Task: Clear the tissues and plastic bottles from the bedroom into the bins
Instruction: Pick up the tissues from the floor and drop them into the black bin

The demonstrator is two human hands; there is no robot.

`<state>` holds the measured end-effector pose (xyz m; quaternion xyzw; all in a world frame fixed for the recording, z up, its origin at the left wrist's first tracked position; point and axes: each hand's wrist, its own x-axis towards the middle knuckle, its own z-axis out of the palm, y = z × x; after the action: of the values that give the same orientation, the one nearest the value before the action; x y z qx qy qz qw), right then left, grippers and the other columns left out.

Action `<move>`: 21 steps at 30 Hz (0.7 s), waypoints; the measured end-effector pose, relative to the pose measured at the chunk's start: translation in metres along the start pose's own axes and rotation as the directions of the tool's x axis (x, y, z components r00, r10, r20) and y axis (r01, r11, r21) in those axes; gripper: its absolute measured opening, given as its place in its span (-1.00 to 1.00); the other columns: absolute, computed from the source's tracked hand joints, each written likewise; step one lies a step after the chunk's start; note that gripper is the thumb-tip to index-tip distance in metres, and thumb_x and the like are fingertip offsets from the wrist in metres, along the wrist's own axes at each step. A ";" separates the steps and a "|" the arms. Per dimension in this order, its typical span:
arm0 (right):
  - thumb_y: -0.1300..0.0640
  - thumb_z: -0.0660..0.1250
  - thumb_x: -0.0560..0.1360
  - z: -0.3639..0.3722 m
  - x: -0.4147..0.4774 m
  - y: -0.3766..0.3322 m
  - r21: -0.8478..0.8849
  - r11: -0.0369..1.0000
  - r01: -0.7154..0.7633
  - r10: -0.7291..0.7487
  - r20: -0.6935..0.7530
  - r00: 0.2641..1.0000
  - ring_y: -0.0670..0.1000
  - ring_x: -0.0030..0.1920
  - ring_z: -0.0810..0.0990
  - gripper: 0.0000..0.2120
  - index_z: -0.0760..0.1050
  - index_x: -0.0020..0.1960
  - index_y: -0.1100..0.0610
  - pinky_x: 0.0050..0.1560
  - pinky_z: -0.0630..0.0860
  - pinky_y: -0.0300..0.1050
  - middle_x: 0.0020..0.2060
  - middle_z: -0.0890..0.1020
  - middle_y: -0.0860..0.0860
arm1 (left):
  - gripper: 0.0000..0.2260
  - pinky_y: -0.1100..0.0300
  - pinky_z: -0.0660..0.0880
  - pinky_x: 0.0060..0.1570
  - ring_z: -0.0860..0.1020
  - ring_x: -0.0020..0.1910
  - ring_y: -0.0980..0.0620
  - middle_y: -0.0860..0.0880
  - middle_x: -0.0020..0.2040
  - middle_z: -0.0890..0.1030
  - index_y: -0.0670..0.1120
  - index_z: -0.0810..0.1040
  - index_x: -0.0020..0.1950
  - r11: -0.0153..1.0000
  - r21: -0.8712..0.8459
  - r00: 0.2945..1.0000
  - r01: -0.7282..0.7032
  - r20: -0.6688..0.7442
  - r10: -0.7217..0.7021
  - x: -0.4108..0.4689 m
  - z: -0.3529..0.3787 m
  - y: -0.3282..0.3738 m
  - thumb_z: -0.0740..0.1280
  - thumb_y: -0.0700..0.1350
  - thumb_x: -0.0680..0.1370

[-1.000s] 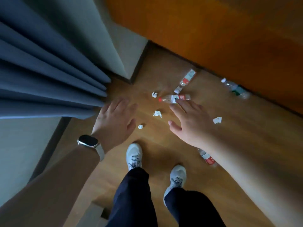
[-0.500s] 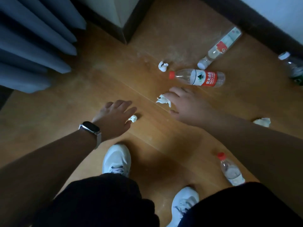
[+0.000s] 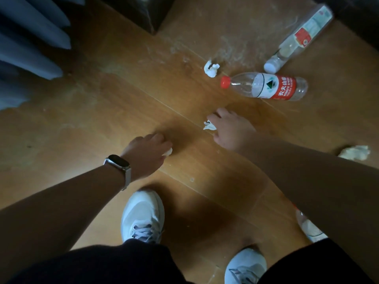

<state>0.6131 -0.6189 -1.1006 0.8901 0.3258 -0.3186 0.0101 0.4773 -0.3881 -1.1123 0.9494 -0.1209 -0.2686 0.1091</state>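
Observation:
My left hand (image 3: 146, 151), with a watch on its wrist, is closed around a small white tissue wad (image 3: 167, 152) down at the wooden floor. My right hand (image 3: 229, 130) pinches a crumpled tissue (image 3: 209, 126) just beyond it. Another tissue ball (image 3: 211, 69) lies farther out, and a fourth tissue (image 3: 354, 152) lies at the right past my forearm. A clear bottle with a red cap and red label (image 3: 266, 86) lies on its side ahead of my right hand. A white-capped bottle (image 3: 297, 39) lies behind it. A third bottle (image 3: 307, 226) shows partly under my right arm.
Blue curtain folds (image 3: 30, 44) hang at the upper left. A dark skirting corner (image 3: 151, 17) juts in at the top. My white shoes (image 3: 143, 216) stand on the wooden floor (image 3: 92, 119) below my hands.
The view has dropped closer to the floor. My left hand has closed over the small tissue wad, and my right hand's fingers have curled onto the crumpled tissue.

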 end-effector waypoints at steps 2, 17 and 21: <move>0.10 0.29 0.50 0.003 0.001 -0.002 -0.005 1.000 -0.012 0.012 0.024 1.000 0.14 0.03 0.50 -0.67 0.40 0.25 0.07 -0.10 0.46 0.00 0.11 0.43 0.06 | -0.78 0.08 0.46 -0.17 0.55 -0.06 -0.04 -0.01 0.05 0.55 0.03 0.51 0.18 1.000 0.004 0.999 -0.023 -0.033 0.023 0.001 0.002 -0.006 0.23 -0.02 0.56; 0.11 0.29 0.48 -0.086 -0.076 -0.042 0.236 0.968 -0.080 0.103 -0.089 0.991 0.12 -0.06 0.53 -0.73 0.47 0.18 0.07 -0.10 0.52 0.05 0.06 0.49 0.03 | -0.90 -0.02 0.54 -0.21 0.60 -0.17 -0.16 -0.07 -0.09 0.64 0.01 0.50 0.01 0.841 -0.488 0.921 0.234 -0.166 -0.353 -0.065 -0.101 0.019 0.32 -0.03 0.52; 0.11 0.30 0.48 -0.137 -0.129 -0.056 0.261 0.963 -0.064 0.100 -0.126 0.987 0.11 -0.03 0.53 -0.71 0.48 0.20 0.08 -0.09 0.52 0.04 0.07 0.51 0.04 | -0.91 0.03 0.53 -0.23 0.58 -0.18 -0.09 0.02 -0.06 0.63 0.03 0.52 0.00 0.818 -0.515 0.903 0.257 -0.172 -0.393 -0.115 -0.162 0.036 0.35 -0.03 0.52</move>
<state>0.5812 -0.6177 -0.9069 0.9166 0.2446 -0.2950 -0.1140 0.4630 -0.3663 -0.9125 0.9262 0.1311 -0.1725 0.3087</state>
